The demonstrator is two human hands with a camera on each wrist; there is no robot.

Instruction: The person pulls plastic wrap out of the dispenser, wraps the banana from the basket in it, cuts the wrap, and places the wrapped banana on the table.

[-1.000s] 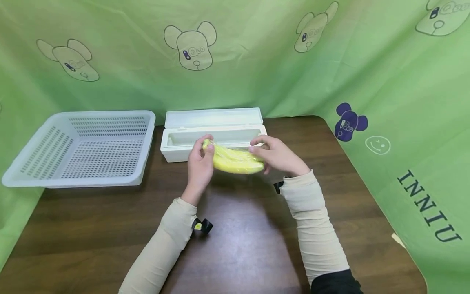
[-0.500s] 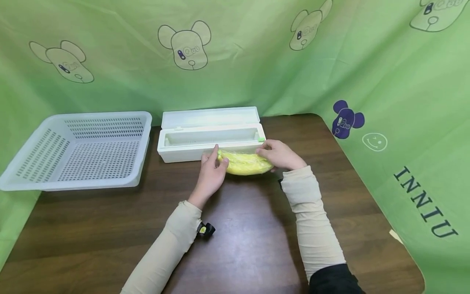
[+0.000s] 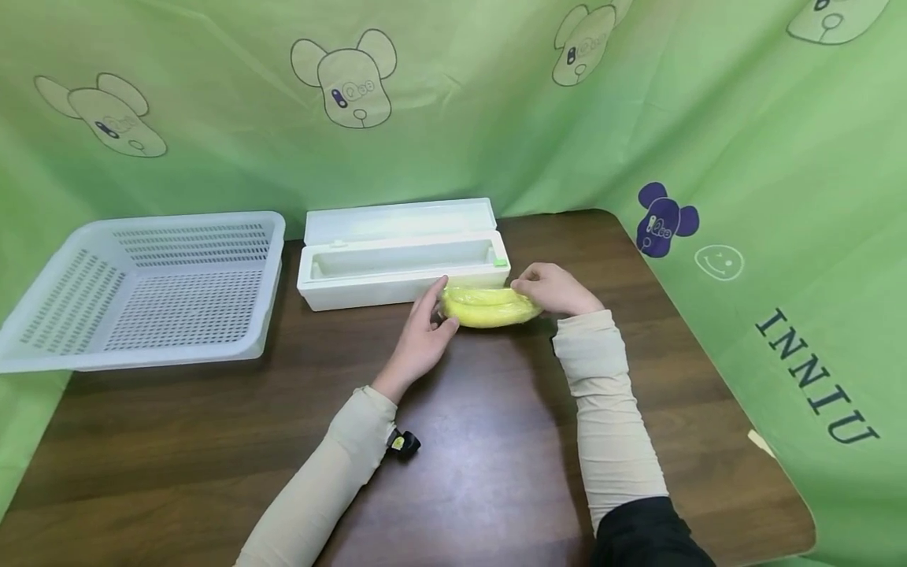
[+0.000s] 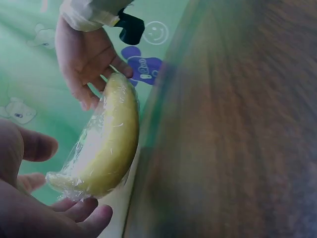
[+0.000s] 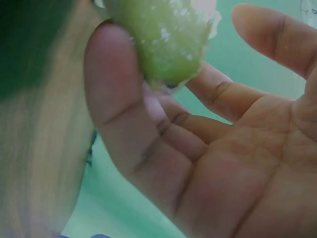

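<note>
Yellow bananas (image 3: pixel 490 307), apparently two side by side and wrapped in clear cling film, are held between both hands in front of a long white box (image 3: pixel 368 293). My left hand (image 3: pixel 420 346) holds the stem end, its thumb and fingers spread around it. In the left wrist view, fingertips (image 4: pixel 91 214) touch the crumpled film at that end. The right hand (image 3: pixel 556 290) grips the opposite end; in the right wrist view its fingers (image 5: pixel 113 74) curl around the tip. Part of that end is hidden behind the right hand in the head view.
The box's lid (image 3: pixel 400 222) is tipped back, and a small green piece (image 3: pixel 500 263) sits at its right front edge. At the left stands a white perforated basket (image 3: pixel 272 315). A green printed curtain (image 3: pixel 460 142) borders the brown table (image 3: pixel 482 472).
Both hands and the wrapped bananas have shifted right, relative to the box. The bananas now lie more level, and the box's green piece has come into sight. My left fingers have spread wider.
</note>
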